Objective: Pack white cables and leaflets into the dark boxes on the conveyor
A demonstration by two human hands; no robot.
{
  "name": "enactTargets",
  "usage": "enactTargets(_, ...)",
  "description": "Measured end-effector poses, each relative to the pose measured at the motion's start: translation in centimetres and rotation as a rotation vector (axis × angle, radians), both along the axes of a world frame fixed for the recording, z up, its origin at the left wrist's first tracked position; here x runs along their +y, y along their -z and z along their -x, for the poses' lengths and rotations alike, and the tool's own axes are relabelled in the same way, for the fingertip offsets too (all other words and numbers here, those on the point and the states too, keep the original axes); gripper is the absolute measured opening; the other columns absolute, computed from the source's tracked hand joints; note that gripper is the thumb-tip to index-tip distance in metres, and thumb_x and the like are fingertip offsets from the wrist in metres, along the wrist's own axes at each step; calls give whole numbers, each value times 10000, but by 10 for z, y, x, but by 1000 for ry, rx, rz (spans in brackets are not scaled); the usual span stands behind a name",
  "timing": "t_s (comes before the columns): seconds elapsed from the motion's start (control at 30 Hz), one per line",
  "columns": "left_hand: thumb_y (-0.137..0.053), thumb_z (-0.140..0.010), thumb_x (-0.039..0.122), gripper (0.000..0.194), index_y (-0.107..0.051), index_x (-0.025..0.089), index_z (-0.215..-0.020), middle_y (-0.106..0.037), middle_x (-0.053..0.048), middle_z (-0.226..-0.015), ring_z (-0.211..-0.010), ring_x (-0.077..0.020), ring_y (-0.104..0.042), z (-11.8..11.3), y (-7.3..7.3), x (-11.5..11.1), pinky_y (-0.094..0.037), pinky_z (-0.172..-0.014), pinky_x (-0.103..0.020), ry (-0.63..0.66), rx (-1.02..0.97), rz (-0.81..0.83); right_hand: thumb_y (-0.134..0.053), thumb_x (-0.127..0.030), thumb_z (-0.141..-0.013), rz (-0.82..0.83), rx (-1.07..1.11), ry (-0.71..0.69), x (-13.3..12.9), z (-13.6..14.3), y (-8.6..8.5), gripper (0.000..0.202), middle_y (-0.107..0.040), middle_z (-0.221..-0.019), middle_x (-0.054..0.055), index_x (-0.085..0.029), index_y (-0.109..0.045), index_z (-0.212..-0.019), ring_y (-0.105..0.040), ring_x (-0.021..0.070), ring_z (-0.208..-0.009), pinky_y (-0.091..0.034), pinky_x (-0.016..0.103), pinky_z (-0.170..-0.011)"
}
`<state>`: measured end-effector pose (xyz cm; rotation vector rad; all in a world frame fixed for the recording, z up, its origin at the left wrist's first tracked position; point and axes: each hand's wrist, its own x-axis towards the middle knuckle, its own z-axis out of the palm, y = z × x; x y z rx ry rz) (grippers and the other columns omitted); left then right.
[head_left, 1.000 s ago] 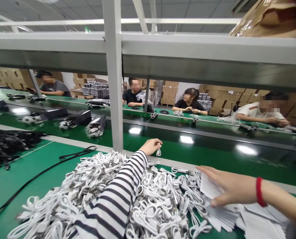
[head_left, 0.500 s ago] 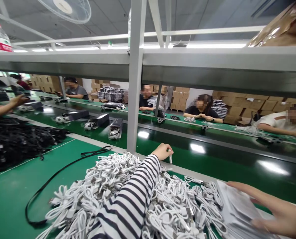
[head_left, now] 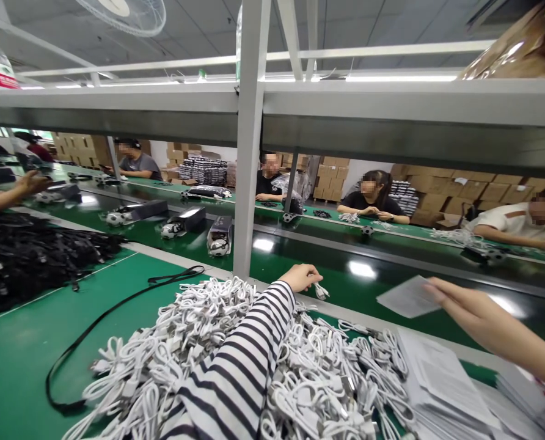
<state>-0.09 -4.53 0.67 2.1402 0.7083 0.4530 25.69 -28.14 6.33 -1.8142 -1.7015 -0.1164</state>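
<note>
White cable (head_left: 321, 291) pinched in my left hand (head_left: 300, 278) over the cable pile (head_left: 217, 342); my right hand (head_left: 471, 305) clamps a paper sheet (head_left: 407, 297) above the conveyor belt (head_left: 391, 287).

The white cables (head_left: 217, 342) look like smooth plastic with a slight shine. The bench (head_left: 16, 342) has a matt green mat, but the belt (head_left: 391, 287) at its far edge is glossy and reflects the lamps. The leaflets (head_left: 442, 379) are thin matt paper. The post (head_left: 249, 153) is painted metal. The sleeve (head_left: 240, 373) is soft striped cloth.
</note>
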Motion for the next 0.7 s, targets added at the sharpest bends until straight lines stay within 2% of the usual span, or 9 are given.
enactTargets(0.03,-523,-826,365,217,-593,165,-872,-557,8,-682,-571,-103,-544,0,1,1,-439,-523,-188,-4,0,0,-432,-472,-840,68,8,-44,15,12,-11,354,-684,-1032,48,-259,-641,-1031,-622,292,-950,-542,377,-774)
enactTargets(0.1,-513,-832,356,216,-610,171,-887,-567,4,-693,-598,-106,-544,0,1,2,-432,-540,-188,-6,13,-33,-392,-509,-843,77,36,-84,51,32,-25,412,-698,-891,62,-208,-646,-962,-648,252,-779,-543,345,-683)
enactTargets(0.17,-528,-824,383,234,-625,179,-883,-582,3,-704,-641,-117,-551,1,1,3,-428,-586,-197,-4,44,-108,-376,-524,-840,108,85,-82,89,43,-26,435,-675,-729,45,-190,-637,-937,-610,188,-542,-522,306,-533)
enactTargets(0.23,-544,-813,411,260,-627,184,-910,-596,3,-721,-686,-129,-558,4,-1,3,-421,-631,-206,1,69,-163,-389,-528,-828,121,162,-79,126,51,-17,427,-638,-648,24,-187,-628,-920,-554,149,-425,-468,266,-417)
enactTargets(0.33,-518,-830,415,317,-593,181,-1030,-604,1,-746,-706,-137,-562,7,-3,3,-416,-642,-212,-38,62,-156,-418,-548,-803,106,333,-146,168,59,11,414,-607,-620,11,-186,-609,-871,-553,147,-438,-427,234,-359)
enactTargets(0.43,-496,-842,396,329,-581,172,-1068,-604,-3,-754,-703,-136,-555,9,-2,4,-416,-645,-213,-105,39,-135,-409,-569,-796,79,519,-152,187,61,45,434,-583,-543,7,-175,-589,-820,-553,165,-457,-430,251,-380)
enactTargets(0.53,-486,-841,419,329,-606,171,-1020,-598,-5,-768,-686,-125,-535,7,0,7,-415,-635,-207,-103,-6,-100,-455,-574,-764,76,536,-103,189,57,71,421,-583,-507,9,-181,-596,-715,-547,171,-478,-423,263,-424)
enactTargets(0.63,-447,-849,469,380,-612,155,-986,-589,-11,-790,-639,-109,-509,5,2,9,-413,-605,-205,-98,-39,-45,-501,-566,-735,107,527,-119,187,55,81,394,-591,-514,9,-189,-600,-677,-538,167,-482,-401,256,-423)
enactTargets(0.7,-419,-858,468,394,-608,142,-975,-582,-15,-790,-624,-107,-500,5,2,9,-413,-591,-207,-123,-47,-14,-474,-578,-751,165,569,-142,185,56,81,405,-531,-440,-18,-192,-592,-717,-496,149,-405,-372,250,-384)
